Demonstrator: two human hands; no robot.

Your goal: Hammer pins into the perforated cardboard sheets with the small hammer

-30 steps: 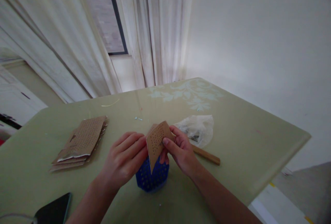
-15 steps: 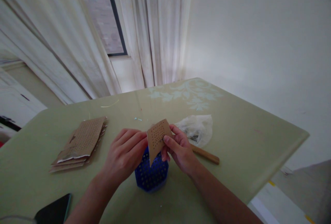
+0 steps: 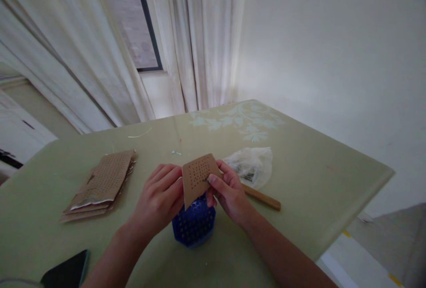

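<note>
A small piece of cardboard [image 3: 196,177] with rows of punched holes is held up in front of me, tilted. My left hand [image 3: 162,197] is closed at its left edge, the fingertips hidden behind the sheet. My right hand [image 3: 229,190] pinches its lower right side, thumb on the face and fingers behind. A tiny dark bit shows at the thumb tip, too small to name. Just below the cardboard stands a blue octagonal container with a perforated top [image 3: 194,223]. A wooden stick [image 3: 262,198] lies just beyond my right hand, partly covered by it.
A stack of hole-punched cardboard sheets [image 3: 103,181] lies on the green table [image 3: 319,181] at left. Behind my right hand is a clear plastic bag [image 3: 261,163] with thin dark pieces inside. A phone [image 3: 66,270] with a cable sits at the near left edge.
The cardboard has turned to face me more, its left edge swinging left. Both hands keep hold of it and have shifted only slightly.
</note>
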